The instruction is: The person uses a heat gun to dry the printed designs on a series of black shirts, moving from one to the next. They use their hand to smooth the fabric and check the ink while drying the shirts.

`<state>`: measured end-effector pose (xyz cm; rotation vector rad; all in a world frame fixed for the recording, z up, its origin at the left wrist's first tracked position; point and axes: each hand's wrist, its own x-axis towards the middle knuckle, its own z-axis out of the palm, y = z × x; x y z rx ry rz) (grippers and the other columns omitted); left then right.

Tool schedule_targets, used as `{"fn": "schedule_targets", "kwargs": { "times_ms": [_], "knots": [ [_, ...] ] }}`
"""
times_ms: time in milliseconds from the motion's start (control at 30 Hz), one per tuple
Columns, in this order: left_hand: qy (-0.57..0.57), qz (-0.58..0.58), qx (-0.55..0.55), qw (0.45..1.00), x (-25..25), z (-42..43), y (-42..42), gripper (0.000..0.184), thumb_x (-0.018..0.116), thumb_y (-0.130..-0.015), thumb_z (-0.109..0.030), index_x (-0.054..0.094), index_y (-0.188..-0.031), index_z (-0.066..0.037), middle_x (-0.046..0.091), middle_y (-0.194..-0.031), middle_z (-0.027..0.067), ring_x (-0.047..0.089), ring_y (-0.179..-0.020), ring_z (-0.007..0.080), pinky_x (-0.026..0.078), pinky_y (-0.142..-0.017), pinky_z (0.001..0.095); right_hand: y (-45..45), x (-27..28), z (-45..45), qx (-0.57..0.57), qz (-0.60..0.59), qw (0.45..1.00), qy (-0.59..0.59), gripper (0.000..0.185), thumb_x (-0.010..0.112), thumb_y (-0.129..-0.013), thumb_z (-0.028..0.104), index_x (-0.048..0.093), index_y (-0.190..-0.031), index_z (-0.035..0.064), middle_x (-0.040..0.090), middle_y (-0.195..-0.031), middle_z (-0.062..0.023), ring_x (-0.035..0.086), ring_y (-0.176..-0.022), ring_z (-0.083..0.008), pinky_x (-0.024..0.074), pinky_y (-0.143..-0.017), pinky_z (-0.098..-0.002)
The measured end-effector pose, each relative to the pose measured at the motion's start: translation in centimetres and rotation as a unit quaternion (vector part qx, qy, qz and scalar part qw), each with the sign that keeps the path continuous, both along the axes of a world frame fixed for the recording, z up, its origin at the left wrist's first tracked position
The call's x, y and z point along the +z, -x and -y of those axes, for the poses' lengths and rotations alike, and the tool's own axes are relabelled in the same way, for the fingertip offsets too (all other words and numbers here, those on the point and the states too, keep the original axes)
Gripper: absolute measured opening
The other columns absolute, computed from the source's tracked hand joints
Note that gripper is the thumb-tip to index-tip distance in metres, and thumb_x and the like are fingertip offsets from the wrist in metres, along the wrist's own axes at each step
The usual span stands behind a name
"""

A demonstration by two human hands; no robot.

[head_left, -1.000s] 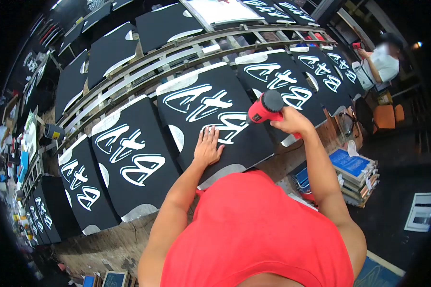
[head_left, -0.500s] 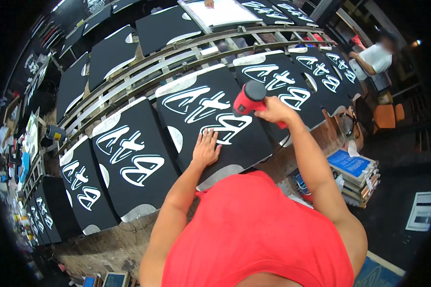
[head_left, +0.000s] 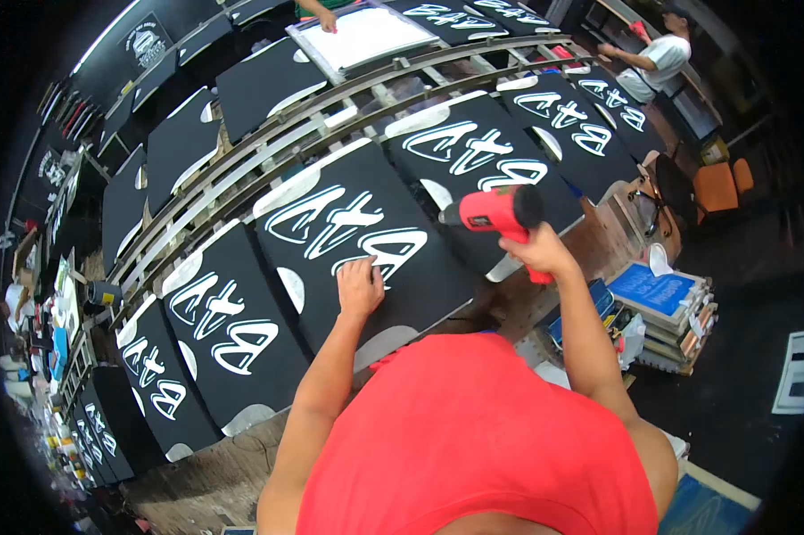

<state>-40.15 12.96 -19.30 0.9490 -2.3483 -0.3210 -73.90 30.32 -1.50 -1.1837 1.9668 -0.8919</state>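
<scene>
In the head view my right hand (head_left: 546,253) is wrapped round the handle of a red heat gun (head_left: 489,212). The gun's dark nozzle points left, above the black fabric panels. My left hand (head_left: 360,287) rests with its fingertips at the lower letter of a white print (head_left: 393,247). That print is on a black fabric panel (head_left: 420,290) lying flat in front of me. Its fingers are slightly bent and hold nothing. A neighbouring black panel (head_left: 473,120) with the same white lettering lies partly behind the gun.
More printed panels (head_left: 228,308) line the table on both sides. A slatted rail (head_left: 241,160) runs behind them. Across it, a co-worker's hand (head_left: 328,20) touches a white framed screen (head_left: 366,40). Another person (head_left: 656,58) stands far right. Stacked frames (head_left: 660,303) and an orange chair (head_left: 721,189) are to the right.
The heat gun has swung round, its nozzle now pointing left, and has moved right of the panel under my left hand. My left hand stays at the print, fingers more bent. The view has shifted.
</scene>
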Motion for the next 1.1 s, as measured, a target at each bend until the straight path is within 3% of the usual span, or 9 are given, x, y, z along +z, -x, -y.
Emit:
{"fn": "schedule_targets", "kwargs": {
  "times_ms": [100,233,400,467,500,567,733,867,1100],
  "knots": [
    [-0.049,-0.038,0.047,0.997,0.5,-1.2,3.2,0.026,0.066,-0.088,-0.012,0.07,-0.113,-0.011,0.07,-0.102,0.0096,0.062,-0.097,0.0308,0.046,-0.091,0.0458,6.1,-0.2,-6.8,-0.024,0.033,0.996,0.081,0.043,0.082,-0.081,0.017,0.07,-0.119,0.0017,0.075,-0.107,-0.0099,0.069,-0.1,-0.0186,0.053,-0.094,-0.0375],
    [-0.023,-0.045,0.094,0.994,-1.0,-2.6,7.6,0.028,0.064,-0.088,-0.011,0.067,-0.116,-0.011,0.068,-0.112,0.0095,0.062,-0.103,0.0319,0.045,-0.089,0.0478,18.3,-0.3,-14.8,-0.079,-0.148,0.98,0.105,0.042,0.086,-0.077,0.021,0.072,-0.11,-0.0012,0.076,-0.102,-0.019,0.074,-0.099,-0.0285,0.0556,-0.088,-0.0419],
    [-0.034,-0.017,0.177,0.983,-0.2,-5.2,13.2,0.026,0.063,-0.088,-0.01,0.067,-0.113,-0.01,0.068,-0.113,0.01,0.062,-0.105,0.033,0.047,-0.091,0.0473,32.8,3.3,-23.4,-0.153,-0.171,0.971,0.061,0.055,0.082,-0.079,0.013,0.064,-0.129,-0.002,0.071,-0.12,-0.0138,0.066,-0.116,-0.026,0.0487,-0.104,-0.0406],
    [-0.038,-0.014,0.215,0.976,0.3,-6.1,15.2,0.026,0.063,-0.088,-0.01,0.067,-0.114,-0.009,0.067,-0.116,0.0107,0.062,-0.106,0.0338,0.047,-0.091,0.0476,38.9,3.8,-26.0,-0.127,-0.323,0.931,0.11,0.069,0.081,-0.081,0.01,0.051,-0.142,-0.0023,0.066,-0.132,-0.0148,0.063,-0.122,-0.0257,0.0459,-0.107,-0.0396],
    [-0.038,-0.015,0.226,0.973,0.4,-6.3,15.9,0.026,0.063,-0.088,-0.01,0.067,-0.114,-0.009,0.067,-0.116,0.0107,0.062,-0.106,0.0338,0.047,-0.091,0.0476,42.3,3.3,-27.3,-0.167,-0.242,0.947,0.132,0.059,0.08,-0.082,0.009,0.058,-0.135,-0.0032,0.07,-0.125,-0.0168,0.066,-0.118,-0.0266,0.0479,-0.104,-0.0397],
    [-0.031,-0.037,0.231,0.972,0.7,-6.7,16.7,0.027,0.063,-0.088,-0.01,0.067,-0.114,-0.009,0.067,-0.117,0.0106,0.062,-0.109,0.0335,0.047,-0.092,0.0472,48.0,4.9,-28.6,-0.133,-0.335,0.931,0.063,0.035,0.077,-0.085,0.013,0.07,-0.114,-0.0053,0.076,-0.106,-0.0188,0.072,-0.105,-0.028,0.053,-0.093,-0.0402],
    [-0.025,-0.021,0.258,0.966,0.6,-6.8,17.5,0.027,0.063,-0.087,-0.01,0.068,-0.114,-0.009,0.067,-0.117,0.0106,0.062,-0.11,0.0333,0.048,-0.093,0.047,46.7,12.3,-22.4,-0.224,-0.433,0.869,-0.083,0.045,0.079,-0.083,0.017,0.066,-0.12,-0.0049,0.073,-0.113,-0.0242,0.07,-0.112,-0.0349,0.0517,-0.094,-0.0426],
    [-0.022,-0.037,0.28,0.959,0.2,-5.5,18.3,0.027,0.062,-0.087,-0.009,0.068,-0.113,-0.009,0.068,-0.117,0.0115,0.063,-0.11,0.0336,0.048,-0.094,0.0467,49.3,8.6,-18.1,-0.08,-0.277,0.944,0.158,0.031,0.076,-0.087,0.009,0.068,-0.114,-0.0034,0.076,-0.101,-0.0134,0.072,-0.093,-0.0269,0.0533,-0.081,-0.0374],
    [-0.057,-0.042,0.294,0.953,-0.8,-1.4,20.1,0.026,0.062,-0.087,-0.012,0.071,-0.111,-0.007,0.068,-0.123,0.0122,0.063,-0.117,0.0322,0.049,-0.099,0.047,46.6,5.0,-4.7,-0.035,-0.103,0.991,0.083,0.024,0.08,-0.085,0.014,0.07,-0.101,-0.0003,0.068,-0.074,-0.0034,0.063,-0.059,-0.0112,0.0489,-0.054,-0.0301]
  ]
}}
